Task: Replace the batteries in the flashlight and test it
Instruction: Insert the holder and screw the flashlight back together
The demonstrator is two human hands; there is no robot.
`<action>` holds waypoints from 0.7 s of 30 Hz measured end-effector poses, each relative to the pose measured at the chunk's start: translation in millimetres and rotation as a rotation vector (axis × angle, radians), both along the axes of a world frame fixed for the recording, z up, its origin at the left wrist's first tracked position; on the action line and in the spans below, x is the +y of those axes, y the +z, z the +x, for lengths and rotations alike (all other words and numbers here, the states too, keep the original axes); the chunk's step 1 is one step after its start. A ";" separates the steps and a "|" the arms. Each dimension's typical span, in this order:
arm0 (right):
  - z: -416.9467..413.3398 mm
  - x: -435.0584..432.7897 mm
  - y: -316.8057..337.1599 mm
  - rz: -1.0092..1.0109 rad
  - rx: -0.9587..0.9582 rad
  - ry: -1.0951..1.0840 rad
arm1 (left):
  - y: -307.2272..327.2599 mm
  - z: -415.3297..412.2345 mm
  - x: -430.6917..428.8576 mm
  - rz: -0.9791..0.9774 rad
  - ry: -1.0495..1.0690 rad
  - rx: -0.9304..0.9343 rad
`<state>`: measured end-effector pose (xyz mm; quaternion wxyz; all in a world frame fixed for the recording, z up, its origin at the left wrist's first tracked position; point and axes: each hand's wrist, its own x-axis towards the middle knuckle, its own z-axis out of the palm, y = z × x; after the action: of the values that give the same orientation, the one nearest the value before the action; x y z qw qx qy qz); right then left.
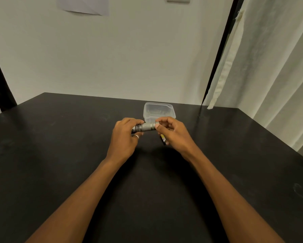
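Left hand [124,135] clenched round flashlight [146,127] body, held just above table [59,155] near plastic tub [158,111]. Right hand [171,133] pinches its end w/ fingertips. Prob. light, rigid metal; knurled middle gives best grip for twisting.

A dark desk [59,146] carried everything in view. A clear plastic container [158,110] stood on it just beyond the fingers [162,121]. A pale wall [129,58] rose behind the desk, with a sheet of paper [83,5] fixed high up. A light curtain [269,67] hung well right of the fingers.
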<state>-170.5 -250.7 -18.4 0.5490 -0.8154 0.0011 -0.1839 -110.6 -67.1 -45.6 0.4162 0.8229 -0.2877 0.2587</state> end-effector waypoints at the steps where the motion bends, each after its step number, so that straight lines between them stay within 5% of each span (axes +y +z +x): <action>1: 0.7 -0.3 -1.0 0.002 -0.013 0.014 | -0.3 0.4 0.2 0.006 0.002 0.005; 7: 2.0 3.6 -7.1 -0.178 -0.021 -0.153 | -1.9 2.1 1.1 0.020 0.000 0.001; 15: 1.9 -0.3 -5.9 0.071 -0.010 0.011 | -0.1 0.2 1.3 0.018 0.001 0.018; 21: 3.7 5.1 -13.5 -0.073 -0.015 -0.200 | -0.2 -1.1 0.5 0.040 -0.020 0.008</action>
<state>-166.8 -245.7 -31.9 0.4979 -0.8292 0.0717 -0.2436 -111.8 -66.6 -45.7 0.4035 0.8290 -0.2995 0.2455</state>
